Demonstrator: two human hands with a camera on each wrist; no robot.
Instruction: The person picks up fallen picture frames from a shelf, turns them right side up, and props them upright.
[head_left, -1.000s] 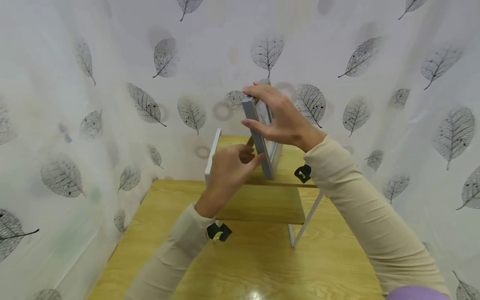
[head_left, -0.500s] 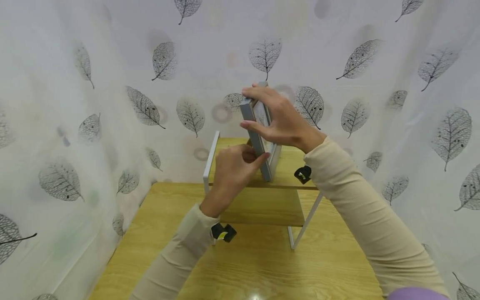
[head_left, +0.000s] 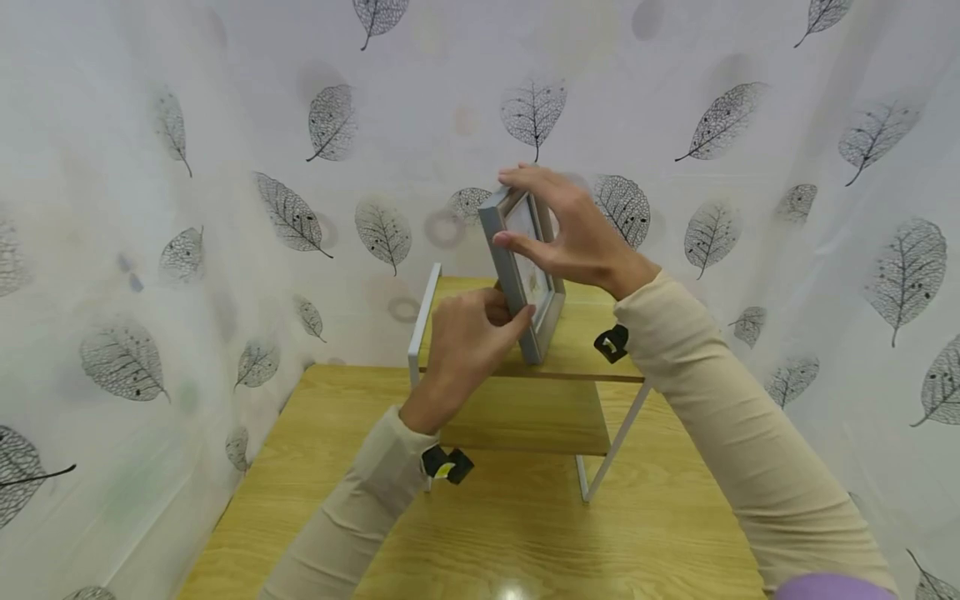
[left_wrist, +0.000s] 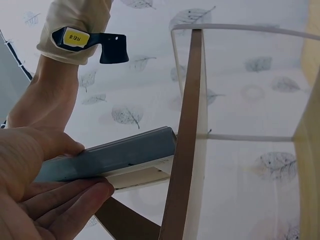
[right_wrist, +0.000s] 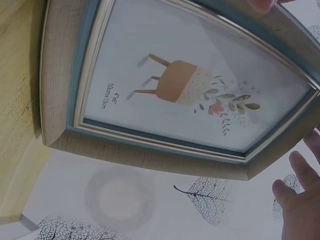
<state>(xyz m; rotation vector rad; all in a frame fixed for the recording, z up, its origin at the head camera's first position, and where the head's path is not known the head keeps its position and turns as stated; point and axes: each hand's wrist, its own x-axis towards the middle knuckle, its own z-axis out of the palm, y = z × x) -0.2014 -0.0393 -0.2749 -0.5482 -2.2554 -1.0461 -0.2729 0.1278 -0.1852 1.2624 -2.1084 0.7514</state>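
Note:
A photo frame (head_left: 517,279) with a grey-blue edge stands tilted on the top board of a small two-tier shelf (head_left: 592,333). Its picture of a brown pot-like shape with leaves (right_wrist: 180,85) faces right. My left hand (head_left: 468,342) pinches the near side edge low down, thumb in front and fingers behind. Below the frame in the left wrist view shows a dark brown strip (left_wrist: 127,220). My right hand (head_left: 577,229) is at the upper corner, thumb by the near edge. Its spread fingertips (right_wrist: 285,192) lie just past the top edge in the right wrist view.
The shelf's white metal legs (head_left: 618,442) stand on a wood-grain table (head_left: 525,533). A pale curtain with leaf prints (head_left: 420,108) hangs close behind and at both sides. Black wrist mounts (head_left: 447,464) sit on both sleeves. Something purple (head_left: 836,586) shows at the bottom right.
The right hand has shifted slightly right, its thumb and fingertips drawing back from the frame's upper edge. The frame has turned a little, showing more of its picture. The left hand keeps its pinch.

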